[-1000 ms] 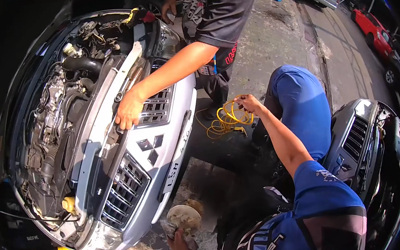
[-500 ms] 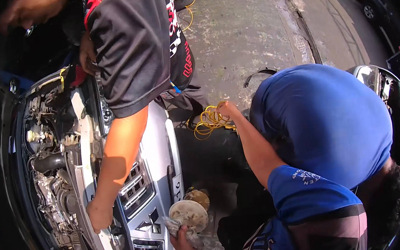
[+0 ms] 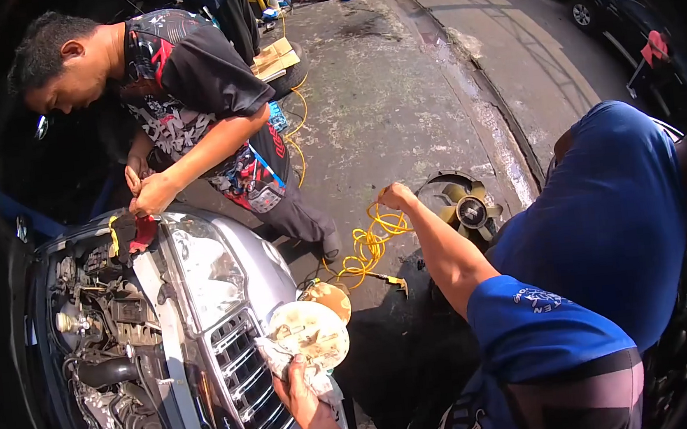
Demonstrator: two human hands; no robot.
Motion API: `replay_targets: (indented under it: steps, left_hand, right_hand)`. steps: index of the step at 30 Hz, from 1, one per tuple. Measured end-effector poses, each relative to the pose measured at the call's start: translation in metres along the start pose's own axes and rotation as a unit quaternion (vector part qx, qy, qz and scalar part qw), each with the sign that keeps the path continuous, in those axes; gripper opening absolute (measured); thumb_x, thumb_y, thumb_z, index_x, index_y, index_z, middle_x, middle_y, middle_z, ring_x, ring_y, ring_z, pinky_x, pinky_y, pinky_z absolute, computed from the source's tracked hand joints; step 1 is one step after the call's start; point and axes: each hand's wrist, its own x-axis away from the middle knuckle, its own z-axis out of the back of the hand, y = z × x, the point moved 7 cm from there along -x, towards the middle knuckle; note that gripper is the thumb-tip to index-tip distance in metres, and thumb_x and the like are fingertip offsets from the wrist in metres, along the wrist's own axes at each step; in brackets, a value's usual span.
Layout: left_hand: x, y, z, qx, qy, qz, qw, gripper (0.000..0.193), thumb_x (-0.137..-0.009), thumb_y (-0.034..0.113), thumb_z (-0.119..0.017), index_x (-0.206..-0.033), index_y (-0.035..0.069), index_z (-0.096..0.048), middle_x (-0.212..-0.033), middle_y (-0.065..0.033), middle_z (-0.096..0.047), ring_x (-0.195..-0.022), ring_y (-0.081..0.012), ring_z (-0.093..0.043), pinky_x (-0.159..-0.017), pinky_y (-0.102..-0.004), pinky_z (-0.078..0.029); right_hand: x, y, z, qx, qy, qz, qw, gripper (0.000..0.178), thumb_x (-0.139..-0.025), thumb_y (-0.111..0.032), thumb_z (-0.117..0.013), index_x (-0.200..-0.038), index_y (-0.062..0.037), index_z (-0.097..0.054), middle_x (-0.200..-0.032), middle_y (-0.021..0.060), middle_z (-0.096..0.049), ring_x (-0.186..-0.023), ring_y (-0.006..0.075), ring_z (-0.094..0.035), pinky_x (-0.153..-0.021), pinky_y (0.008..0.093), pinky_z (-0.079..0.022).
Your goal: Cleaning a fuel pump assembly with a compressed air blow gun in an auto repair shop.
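Head view, left hand (image 3: 298,388): lower middle of the frame; its grip holds a pale round disc (image 3: 309,333) together with a crumpled whitish wrap (image 3: 274,353).
Brown disc (image 3: 331,300): just behind the pale one, partly covered by it.
Right hand (image 3: 394,197): centre of the frame, at the end of a blue-sleeved arm; its grip is closed around the top of a yellow hose (image 3: 371,246).
Yellow hose: hangs in loose loops below the right hand, near the centre.
Silver car (image 3: 258,256): lower left, engine bay (image 3: 120,389) exposed.
Dark-shirted co-worker (image 3: 206,79): upper left, both hands together above a red cloth (image 3: 144,234).
Blue-shirted person (image 3: 600,214): right side.
Fan (image 3: 472,212): on the ground, right of the right hand.
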Motion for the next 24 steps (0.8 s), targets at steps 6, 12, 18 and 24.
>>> replay_targets:
  steps: [6,12,18,24]
  left_hand:
    - [-0.067,0.022,-0.031,0.038,-0.059,0.001,0.998,0.049,-0.089,0.005,-0.067,-0.135,-0.007,-0.054,-0.118,-0.0159,-0.066,-0.103,-0.0242,-0.066,-0.090,-0.0366,-0.056]
    - [-0.159,0.020,-0.072,0.007,-0.127,0.040,0.991,0.053,-0.089,0.002,-0.067,-0.139,-0.006,-0.051,-0.124,-0.0158,-0.064,-0.108,-0.0242,-0.064,-0.093,-0.0368,-0.055]
    - [-0.244,0.021,-0.115,-0.034,-0.198,0.082,0.976,0.061,-0.089,0.001,-0.066,-0.147,-0.004,-0.046,-0.129,-0.0139,-0.062,-0.110,-0.0202,-0.062,-0.095,-0.0316,-0.051]
    - [-0.310,0.010,-0.216,-0.060,-0.244,0.089,0.964,0.053,-0.090,0.000,-0.066,-0.140,-0.005,-0.050,-0.127,-0.0134,-0.063,-0.109,-0.0193,-0.063,-0.094,-0.0320,-0.052]
  right_hand:
    - [0.022,-0.117,0.137,-0.179,-0.034,0.134,0.974,0.046,-0.088,-0.051,-0.076,-0.104,-0.0080,-0.077,-0.080,0.0013,-0.066,-0.065,0.0098,-0.049,-0.052,0.0310,-0.038]
    - [0.014,-0.190,0.260,-0.215,0.107,0.215,0.947,0.050,-0.092,-0.052,-0.072,-0.112,-0.0059,-0.074,-0.088,0.0011,-0.064,-0.078,0.0134,-0.053,-0.069,0.0326,-0.043]
    - [-0.001,-0.255,0.355,-0.202,0.225,0.270,0.914,0.054,-0.092,-0.056,-0.071,-0.104,-0.0031,-0.074,-0.091,0.0052,-0.069,-0.085,0.0145,-0.058,-0.075,0.0341,-0.047]
    - [-0.030,-0.267,0.464,-0.258,0.335,0.318,0.848,0.052,-0.091,-0.057,-0.072,-0.102,-0.0063,-0.073,-0.074,-0.0033,-0.051,-0.068,0.0085,-0.044,-0.060,0.0278,-0.037]
